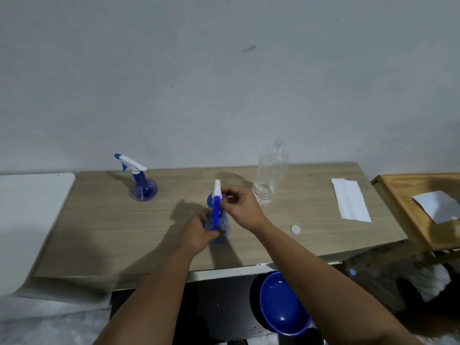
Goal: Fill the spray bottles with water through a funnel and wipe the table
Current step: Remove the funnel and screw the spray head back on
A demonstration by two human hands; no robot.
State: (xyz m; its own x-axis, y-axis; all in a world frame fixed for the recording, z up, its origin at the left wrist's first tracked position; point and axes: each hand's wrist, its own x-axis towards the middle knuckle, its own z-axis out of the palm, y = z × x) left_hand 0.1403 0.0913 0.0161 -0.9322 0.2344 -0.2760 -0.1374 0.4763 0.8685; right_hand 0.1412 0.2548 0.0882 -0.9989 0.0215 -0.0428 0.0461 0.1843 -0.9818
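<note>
the left hand [199, 232] is gripping the body of the near spray bottle [219, 227], standing mid-desk [99, 232], while the right hand [239, 205] is pinching its white-and-blue trigger head [217, 195]. a second spray bottle [142, 185] is standing far left, a clear plastic bottle [270, 175] far right, a folded paper [351, 200] beyond.
</note>
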